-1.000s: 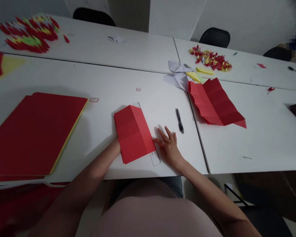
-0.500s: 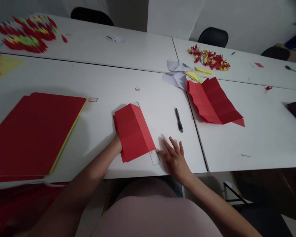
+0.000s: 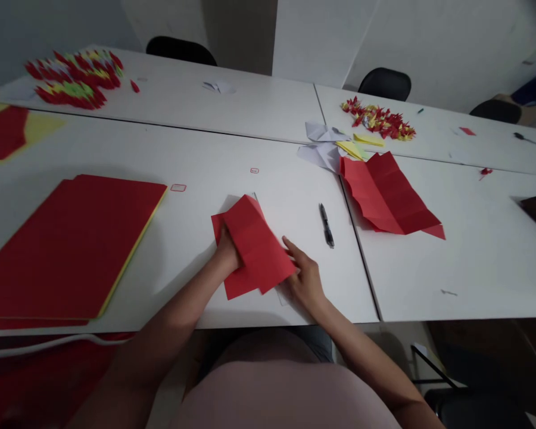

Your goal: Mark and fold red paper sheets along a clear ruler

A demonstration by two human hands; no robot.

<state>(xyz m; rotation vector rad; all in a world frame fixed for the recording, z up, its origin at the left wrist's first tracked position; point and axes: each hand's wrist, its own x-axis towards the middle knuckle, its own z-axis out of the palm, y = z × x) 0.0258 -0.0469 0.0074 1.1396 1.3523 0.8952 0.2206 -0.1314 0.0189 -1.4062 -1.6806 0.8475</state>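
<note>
A folded sheet of red paper [image 3: 259,247] lies tilted at the front middle of the white table, its upper layer lifted off the lower one. My left hand [image 3: 228,247] reaches between the layers from the left and holds the sheet, fingertips hidden by the flap. At the sheet's lower right corner, my right hand [image 3: 304,280] closes on the edge, one finger stretched out along it and the others partly covered. Under the paper lies a clear ruler [image 3: 283,296], showing only in small parts. A black pen [image 3: 326,225] rests to the right of my right hand.
A stack of large red sheets [image 3: 75,250] lies on the left. Creased red paper [image 3: 390,193] spreads at the right, near folded white papers [image 3: 324,155]. Piles of small folded paper pieces [image 3: 74,77], [image 3: 379,118] sit farther back. Black chairs [image 3: 385,83] stand behind the table.
My right hand has moved left from the bare table onto the paper's corner. The upper layer has swung right, away from the lower one, showing more of my left hand.
</note>
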